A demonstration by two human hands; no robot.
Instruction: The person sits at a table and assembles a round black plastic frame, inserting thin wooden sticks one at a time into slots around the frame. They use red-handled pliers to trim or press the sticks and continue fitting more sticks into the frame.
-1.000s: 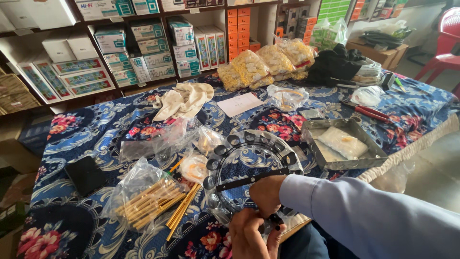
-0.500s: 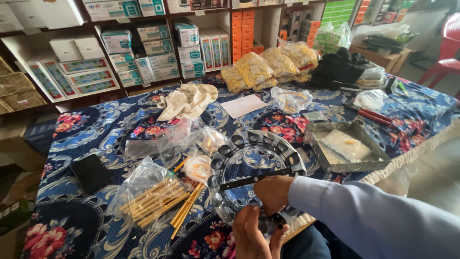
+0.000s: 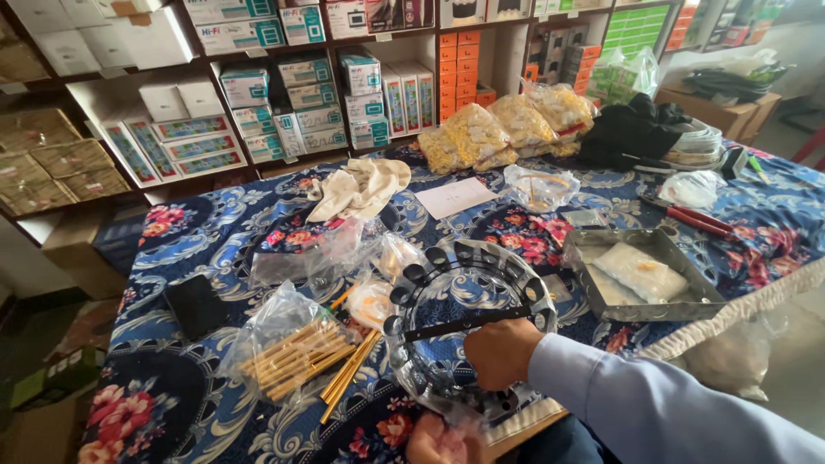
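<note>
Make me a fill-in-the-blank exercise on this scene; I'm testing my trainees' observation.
1. The right hand rests on a round black ring wrapped in clear ____.
2. The thin golden rods lie partly inside a clear ____.
3. The metal tray sits to the ____ of the ring.
4. The tablecloth is blue with a ____ pattern.

Missing words: plastic; bag; right; floral

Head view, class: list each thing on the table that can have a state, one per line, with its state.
Round black ring frame: flat on the table, gripped at its near side by the right hand.
Left hand: at the frame's near edge, grip unclear.
Bag of brass rods: open, rods spilling out.
Metal tray: holds a white packet.
Cream cloth: crumpled.
</note>
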